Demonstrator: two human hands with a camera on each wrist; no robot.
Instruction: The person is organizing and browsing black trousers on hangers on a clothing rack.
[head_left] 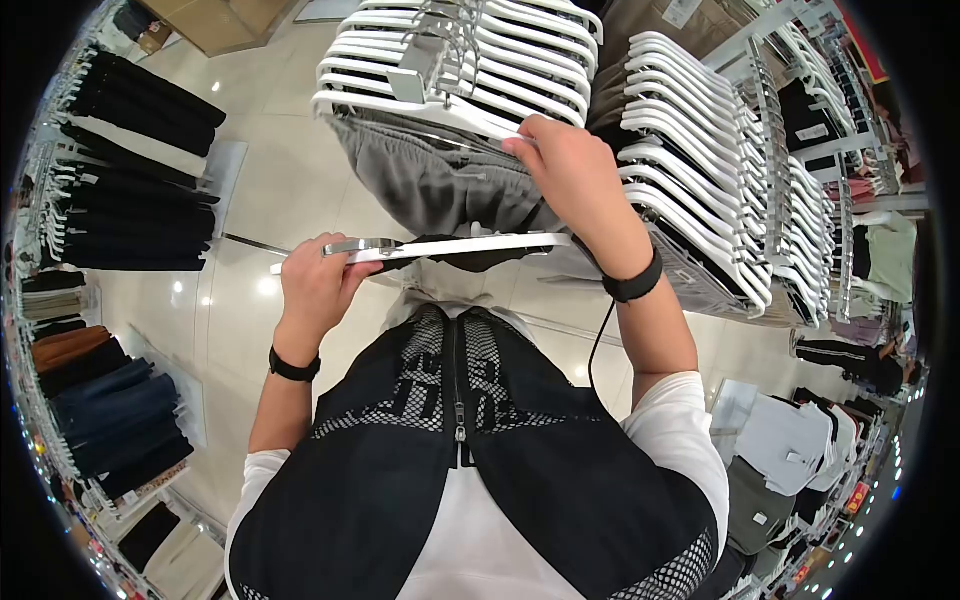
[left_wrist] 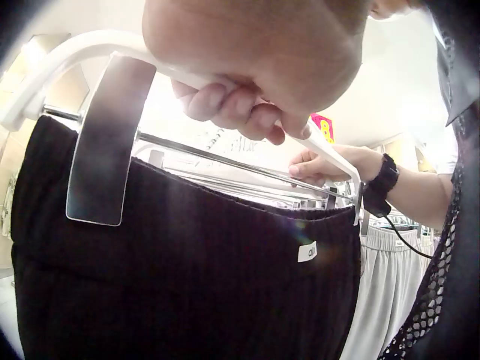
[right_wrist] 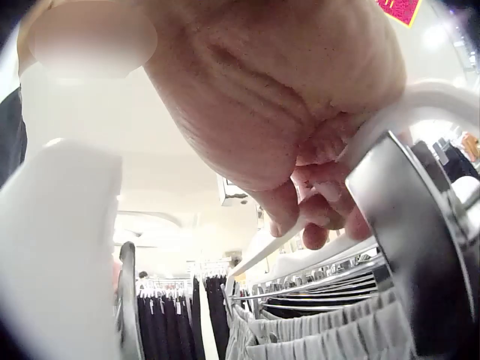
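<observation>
Both hands [head_left: 318,285] [head_left: 575,172] on hangers [head_left: 470,244] [head_left: 420,112] (garment [head_left: 480,262] half hidden)

A white clip hanger [head_left: 450,246] lies level in the air, chest-high. It carries a black, faintly ribbed garment [left_wrist: 187,285], pinched at the waistband by shiny metal clips [left_wrist: 105,142]. A small white tag [left_wrist: 307,251] sits on the band. Just beyond it, a grey garment [head_left: 430,185] hangs from the front hanger [head_left: 400,108] of a tightly packed white row.

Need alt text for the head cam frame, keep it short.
A person's left hand holds a white clip hanger carrying a black garment, while the right hand grips a racked hanger above grey trousers in a clothes shop.
</observation>
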